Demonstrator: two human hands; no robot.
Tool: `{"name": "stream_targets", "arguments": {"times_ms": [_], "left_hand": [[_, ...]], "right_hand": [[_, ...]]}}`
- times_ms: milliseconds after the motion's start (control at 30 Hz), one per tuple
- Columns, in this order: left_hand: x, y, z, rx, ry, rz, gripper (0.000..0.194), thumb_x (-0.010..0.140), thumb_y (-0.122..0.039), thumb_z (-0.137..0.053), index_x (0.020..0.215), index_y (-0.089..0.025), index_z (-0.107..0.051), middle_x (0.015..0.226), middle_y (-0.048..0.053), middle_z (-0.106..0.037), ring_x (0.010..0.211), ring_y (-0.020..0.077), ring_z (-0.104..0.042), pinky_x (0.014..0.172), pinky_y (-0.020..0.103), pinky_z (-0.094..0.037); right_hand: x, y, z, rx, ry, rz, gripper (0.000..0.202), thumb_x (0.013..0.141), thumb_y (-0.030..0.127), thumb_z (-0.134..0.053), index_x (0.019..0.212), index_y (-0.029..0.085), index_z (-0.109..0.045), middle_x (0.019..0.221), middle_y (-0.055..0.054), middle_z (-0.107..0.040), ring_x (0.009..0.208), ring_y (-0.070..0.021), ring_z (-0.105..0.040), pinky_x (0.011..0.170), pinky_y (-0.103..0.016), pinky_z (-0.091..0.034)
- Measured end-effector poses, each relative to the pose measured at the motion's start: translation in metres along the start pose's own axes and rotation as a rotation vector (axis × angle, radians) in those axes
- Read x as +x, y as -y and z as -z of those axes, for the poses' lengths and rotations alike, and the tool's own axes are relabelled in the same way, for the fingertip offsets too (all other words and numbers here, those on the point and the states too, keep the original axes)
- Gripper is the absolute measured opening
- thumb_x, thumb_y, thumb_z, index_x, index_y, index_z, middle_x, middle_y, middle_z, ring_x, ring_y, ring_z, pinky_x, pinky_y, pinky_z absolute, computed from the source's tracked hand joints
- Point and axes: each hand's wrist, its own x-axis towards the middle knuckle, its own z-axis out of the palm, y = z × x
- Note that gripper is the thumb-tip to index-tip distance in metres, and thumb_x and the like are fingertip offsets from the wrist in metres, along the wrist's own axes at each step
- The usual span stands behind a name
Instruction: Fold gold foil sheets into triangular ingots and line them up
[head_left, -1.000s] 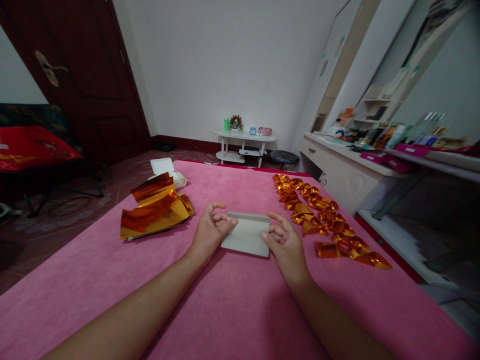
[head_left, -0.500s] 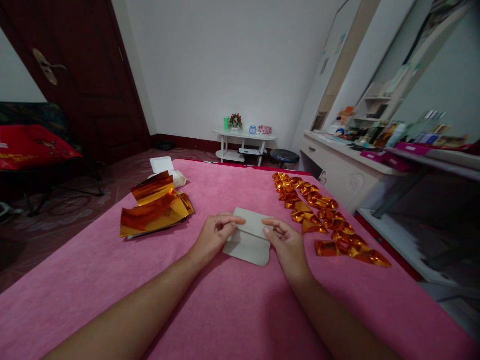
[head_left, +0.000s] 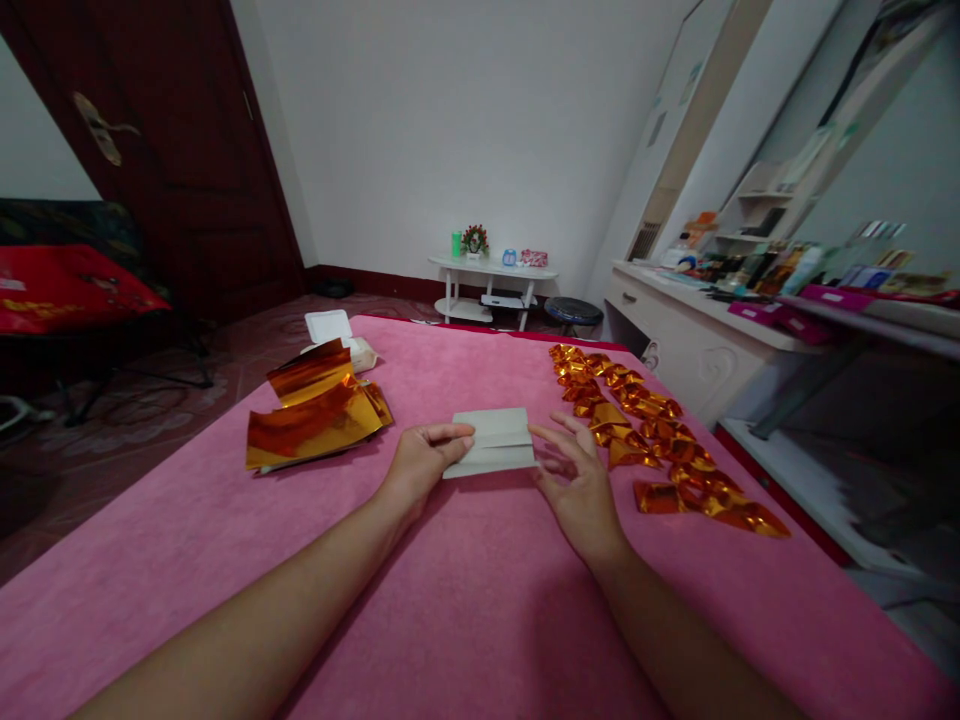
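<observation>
A pale grey-white sheet of paper point(head_left: 491, 440), folded into a flat strip with a crease or edge across its middle, is held just above the pink cloth. My left hand point(head_left: 424, 465) pinches its left end between thumb and fingers. At the right end, my right hand point(head_left: 581, 490) has its fingers apart, with the index fingertip at the paper's edge; firm contact cannot be made out. To the left lies a stack of shiny gold-orange foil sheets point(head_left: 319, 425). On the right, several folded gold foil pieces point(head_left: 664, 440) lie in rows.
Pink cloth point(head_left: 450, 600) covers the surface under my hands. Beyond the foil stack stands a white open-lidded container point(head_left: 328, 326). A small white table point(head_left: 491, 268) and a dark round stool point(head_left: 574, 310) are at the back. A cluttered dresser point(head_left: 675, 310) runs along the right.
The paper's near flap has been folded up, so it is now a narrower strip. My right fingers have spread and loosened from it, while my left hand keeps its pinch.
</observation>
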Motion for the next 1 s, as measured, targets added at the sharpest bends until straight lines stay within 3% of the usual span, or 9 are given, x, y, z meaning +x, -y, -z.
{"name": "stream_targets", "arguments": {"times_ms": [133, 300, 467, 567, 733, 833, 933, 1000], "left_hand": [[-0.001, -0.002, -0.001, 0.097, -0.001, -0.145, 0.028, 0.057, -0.028, -0.076, 0.08, -0.013, -0.072, 0.063, 0.001, -0.064, 0.051, 0.0091, -0.05, 0.048, 0.02, -0.035], [-0.004, -0.008, -0.002, 0.188, 0.008, -0.336, 0.016, 0.061, -0.025, -0.072, 0.073, -0.014, -0.072, 0.067, 0.002, -0.062, 0.053, 0.0088, -0.048, 0.048, 0.02, -0.034], [-0.006, -0.008, -0.003, 0.128, 0.05, -0.292, 0.017, 0.063, -0.026, -0.071, 0.076, -0.014, -0.072, 0.07, 0.003, -0.063, 0.055, 0.0099, -0.05, 0.05, 0.02, -0.038], [-0.008, -0.008, -0.003, 0.136, 0.111, -0.238, 0.02, 0.068, -0.027, -0.066, 0.083, -0.015, -0.072, 0.075, 0.004, -0.064, 0.055, 0.0102, -0.051, 0.049, 0.02, -0.038], [-0.016, -0.014, -0.002, 0.223, 0.213, -0.356, 0.027, 0.081, -0.033, -0.054, 0.086, -0.015, -0.073, 0.081, 0.006, -0.064, 0.069, 0.0136, -0.056, 0.061, 0.022, -0.042], [-0.018, -0.017, -0.004, 0.265, 0.246, -0.407, 0.026, 0.074, -0.035, -0.064, 0.089, -0.015, -0.073, 0.084, 0.007, -0.064, 0.077, 0.0165, -0.058, 0.067, 0.023, -0.043], [-0.016, -0.014, -0.008, 0.263, 0.202, -0.362, 0.032, 0.06, -0.029, -0.076, 0.088, -0.014, -0.073, 0.075, 0.005, -0.062, 0.061, 0.0126, -0.054, 0.056, 0.022, -0.042], [-0.013, -0.01, -0.009, 0.234, 0.178, -0.339, 0.027, 0.06, -0.026, -0.076, 0.084, -0.014, -0.073, 0.073, 0.004, -0.061, 0.058, 0.0112, -0.054, 0.053, 0.022, -0.042]], "right_hand": [[-0.001, 0.004, -0.001, -0.008, 0.019, 0.092, 0.04, 0.067, 0.009, -0.06, 0.099, 0.031, -0.069, 0.128, -0.005, -0.042, 0.105, -0.0204, -0.051, 0.083, -0.036, -0.048], [0.001, 0.005, -0.001, 0.02, 0.003, 0.095, 0.017, 0.07, 0.018, -0.064, 0.08, 0.028, -0.073, 0.123, -0.004, -0.047, 0.102, -0.0208, -0.053, 0.09, -0.04, -0.045], [0.002, 0.006, -0.002, 0.101, 0.012, -0.001, 0.01, 0.074, 0.029, -0.063, 0.075, 0.024, -0.072, 0.106, -0.006, -0.06, 0.099, -0.021, -0.056, 0.088, -0.035, -0.044], [0.001, 0.007, -0.002, 0.187, 0.003, -0.088, 0.014, 0.073, 0.031, -0.064, 0.075, 0.02, -0.071, 0.092, -0.006, -0.065, 0.087, -0.0199, -0.059, 0.079, -0.031, -0.046], [0.0, 0.009, -0.002, 0.166, -0.047, -0.148, 0.016, 0.07, 0.033, -0.066, 0.067, 0.017, -0.065, 0.071, -0.002, -0.063, 0.067, -0.0159, -0.054, 0.063, -0.026, -0.043], [-0.001, 0.009, -0.002, 0.155, -0.056, -0.136, 0.017, 0.071, 0.032, -0.066, 0.063, 0.017, -0.063, 0.07, -0.002, -0.061, 0.065, -0.0149, -0.053, 0.06, -0.025, -0.042], [-0.001, 0.007, -0.003, 0.146, -0.074, -0.109, 0.02, 0.07, 0.031, -0.066, 0.058, 0.017, -0.059, 0.078, -0.004, -0.061, 0.07, -0.0155, -0.054, 0.06, -0.025, -0.042], [-0.001, 0.005, -0.003, 0.155, -0.087, -0.124, 0.023, 0.07, 0.033, -0.067, 0.056, 0.017, -0.057, 0.082, -0.005, -0.061, 0.07, -0.0153, -0.055, 0.058, -0.025, -0.043]]}}
